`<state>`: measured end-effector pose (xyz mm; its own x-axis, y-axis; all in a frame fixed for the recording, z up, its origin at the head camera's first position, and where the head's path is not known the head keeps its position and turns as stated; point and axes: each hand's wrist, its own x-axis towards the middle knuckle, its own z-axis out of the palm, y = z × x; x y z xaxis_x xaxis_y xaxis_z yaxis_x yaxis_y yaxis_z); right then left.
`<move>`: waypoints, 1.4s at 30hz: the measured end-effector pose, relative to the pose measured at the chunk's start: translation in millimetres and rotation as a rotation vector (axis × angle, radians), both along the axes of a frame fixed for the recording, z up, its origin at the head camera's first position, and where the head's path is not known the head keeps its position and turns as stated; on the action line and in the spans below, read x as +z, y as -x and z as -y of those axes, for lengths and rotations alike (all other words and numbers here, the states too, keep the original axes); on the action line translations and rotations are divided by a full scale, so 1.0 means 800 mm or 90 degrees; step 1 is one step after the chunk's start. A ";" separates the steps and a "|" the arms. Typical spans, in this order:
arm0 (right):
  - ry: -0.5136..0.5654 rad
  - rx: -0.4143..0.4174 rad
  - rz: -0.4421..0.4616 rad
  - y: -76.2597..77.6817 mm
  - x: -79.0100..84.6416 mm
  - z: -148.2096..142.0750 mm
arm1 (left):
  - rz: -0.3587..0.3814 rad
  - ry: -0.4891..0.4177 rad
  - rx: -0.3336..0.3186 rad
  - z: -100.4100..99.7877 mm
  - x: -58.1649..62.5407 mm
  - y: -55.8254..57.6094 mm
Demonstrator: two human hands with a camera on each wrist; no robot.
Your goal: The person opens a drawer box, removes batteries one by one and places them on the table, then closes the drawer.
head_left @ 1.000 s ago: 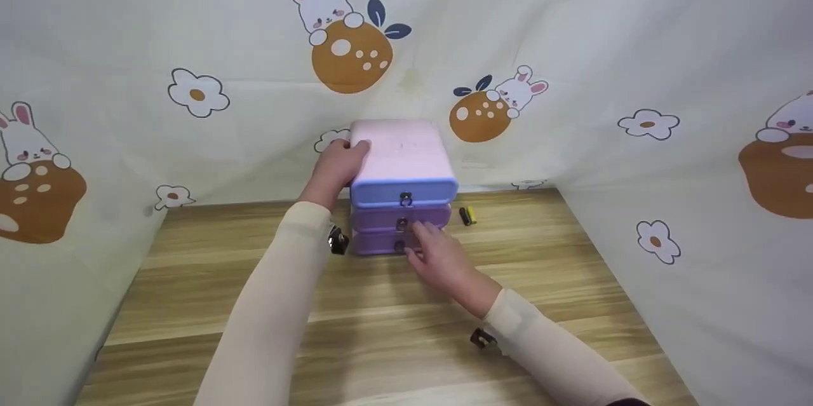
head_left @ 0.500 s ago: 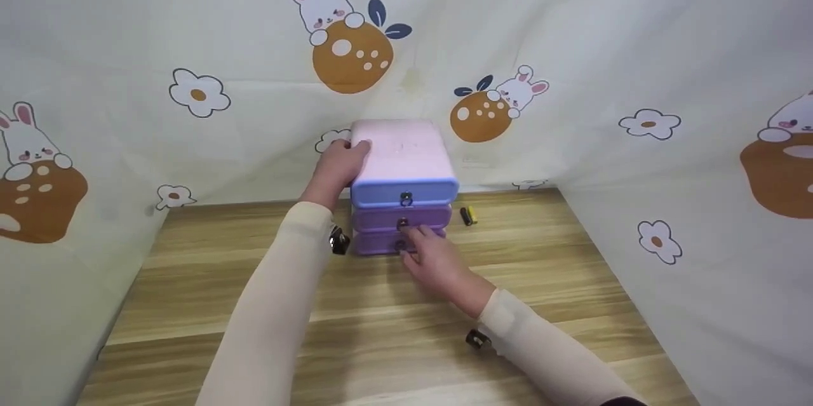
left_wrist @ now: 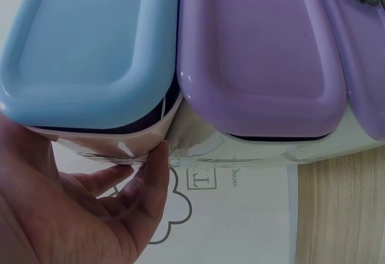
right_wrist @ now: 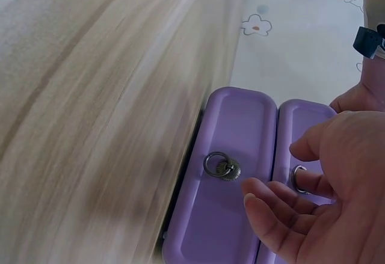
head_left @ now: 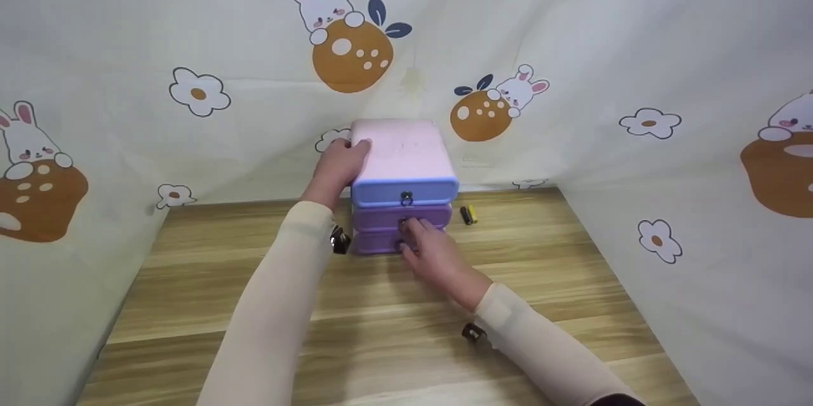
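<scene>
Drawer unit point(head_left: 401, 150), pink on top with one blue and two purple fronts, stands near the back of the desk point(head_left: 368, 311), before a printed cloth point(head_left: 254, 25). The left hand point(head_left: 340, 164) grasps its upper left edge, thumb on the pink top and fingers against the side. The right hand point(head_left: 438, 260) is at the middle drawer point(head_left: 375, 218), fingers curled; one of them appears hooked through that drawer's ring point(right_wrist: 294, 178). The lower drawer point(right_wrist: 216, 222) has its own ring hanging beside the other fingertips. Both the middle and lower drawers look closed.

The step in hand seems to be getting a hold on the middle ring while the left hand braces the unit. From here, the next move would call for a straight, level pull toward the person, with the left hand resisting so the unit does not slide. Two small black and yellow cylinders point(head_left: 465, 216) lie to the right, near the unit.
</scene>
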<state>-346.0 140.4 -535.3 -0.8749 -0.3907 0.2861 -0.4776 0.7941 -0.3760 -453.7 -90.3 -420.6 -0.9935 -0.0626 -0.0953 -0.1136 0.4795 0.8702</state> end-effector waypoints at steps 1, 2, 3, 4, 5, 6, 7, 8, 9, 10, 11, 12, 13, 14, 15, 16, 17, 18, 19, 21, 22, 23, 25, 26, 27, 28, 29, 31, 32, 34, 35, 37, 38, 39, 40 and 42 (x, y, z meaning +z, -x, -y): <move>0.004 0.001 -0.004 0.001 0.000 0.000 | -0.002 0.002 0.001 0.000 0.000 0.000; 0.007 0.000 -0.006 0.001 0.000 0.000 | -0.004 0.003 0.001 0.000 0.000 0.000; 0.009 0.000 -0.008 0.002 -0.001 0.000 | -0.006 0.004 0.002 0.000 0.000 0.000; 0.010 0.000 -0.009 0.002 -0.001 0.000 | -0.006 0.006 0.002 0.000 0.000 -0.001; 0.013 0.001 -0.009 0.002 -0.001 0.000 | -0.006 0.006 0.003 0.000 0.000 -0.001; 0.015 0.001 -0.010 0.002 -0.001 0.000 | -0.006 0.008 0.003 0.001 0.000 -0.002; 0.015 0.002 -0.008 0.002 -0.001 -0.001 | -0.006 0.009 0.004 0.001 0.001 -0.002; 0.015 0.002 -0.008 0.002 -0.001 -0.001 | -0.007 0.012 0.004 0.001 0.001 -0.003; 0.014 0.003 -0.009 0.002 -0.001 -0.001 | -0.008 0.013 0.005 0.000 0.001 -0.003; 0.015 0.004 -0.009 0.002 -0.002 -0.001 | -0.007 0.014 0.004 0.000 0.001 -0.003; 0.017 0.005 -0.011 0.002 -0.002 -0.001 | -0.009 0.015 0.005 0.000 0.001 -0.003; 0.017 0.006 -0.014 0.002 -0.002 -0.001 | -0.011 0.016 0.006 -0.001 0.001 -0.003; 0.018 0.007 -0.017 0.002 -0.002 -0.001 | -0.013 0.016 0.007 -0.001 0.001 -0.004; 0.018 0.008 -0.023 0.001 -0.002 -0.001 | -0.013 0.016 0.008 -0.001 0.000 -0.004; 0.017 0.009 -0.028 0.001 -0.003 -0.001 | -0.014 0.016 0.008 -0.002 0.000 -0.005; 0.017 0.012 -0.033 0.001 -0.003 -0.001 | -0.014 0.016 0.009 -0.002 0.000 -0.005; 0.017 0.014 -0.038 0.001 -0.003 -0.001 | -0.017 0.017 0.011 -0.002 -0.001 -0.005; 0.017 0.016 -0.043 0.000 -0.003 -0.001 | -0.018 0.019 0.011 -0.002 -0.001 -0.005; 0.018 0.018 -0.046 0.000 -0.003 -0.002 | -0.018 0.019 0.011 -0.002 -0.002 -0.004; 0.022 0.021 -0.051 -0.002 -0.003 -0.002 | -0.022 0.022 0.012 -0.002 -0.003 -0.004; 0.024 0.022 -0.052 -0.002 -0.003 -0.002 | -0.022 0.021 0.012 -0.002 -0.003 -0.003; 0.025 0.023 -0.052 -0.003 -0.003 -0.003 | -0.024 0.022 0.012 -0.003 -0.004 -0.003; 0.027 0.023 -0.049 -0.005 -0.003 -0.003 | -0.025 0.021 0.013 -0.003 -0.005 -0.003; 0.027 0.024 -0.048 -0.005 -0.004 -0.003 | -0.025 0.023 0.014 -0.003 -0.006 -0.003; 0.027 0.025 -0.047 -0.006 -0.004 -0.003 | -0.025 0.024 0.015 -0.004 -0.007 -0.003; 0.025 0.025 -0.046 -0.006 -0.004 -0.004 | -0.025 0.025 0.016 -0.004 -0.007 -0.003; 0.024 0.024 -0.046 -0.006 -0.004 -0.004 | -0.025 0.026 0.017 -0.004 -0.007 -0.003; 0.022 0.021 -0.050 -0.007 -0.004 -0.004 | -0.025 0.028 0.018 -0.004 -0.007 -0.003; 0.021 0.019 -0.053 -0.007 -0.004 -0.004 | -0.025 0.030 0.017 -0.004 -0.008 -0.003; 0.017 0.013 -0.059 -0.007 -0.004 -0.004 | -0.027 0.029 0.018 -0.004 -0.008 -0.003; 0.016 0.012 -0.061 -0.007 -0.003 -0.004 | -0.028 0.029 0.019 -0.004 -0.008 -0.003; 0.013 0.008 -0.063 -0.008 -0.003 -0.003 | -0.027 0.030 0.020 -0.004 -0.008 -0.003; 0.013 0.006 -0.060 -0.008 -0.002 -0.003 | -0.027 0.032 0.019 -0.004 -0.009 -0.003; 0.013 0.005 -0.057 -0.009 -0.002 -0.003 | -0.026 0.032 0.020 -0.004 -0.009 -0.003; 0.015 0.004 -0.055 -0.009 -0.002 -0.002 | -0.027 0.033 0.020 -0.004 -0.009 -0.003; 0.020 0.005 -0.053 -0.011 0.000 -0.002 | -0.028 0.036 0.022 -0.004 -0.010 -0.003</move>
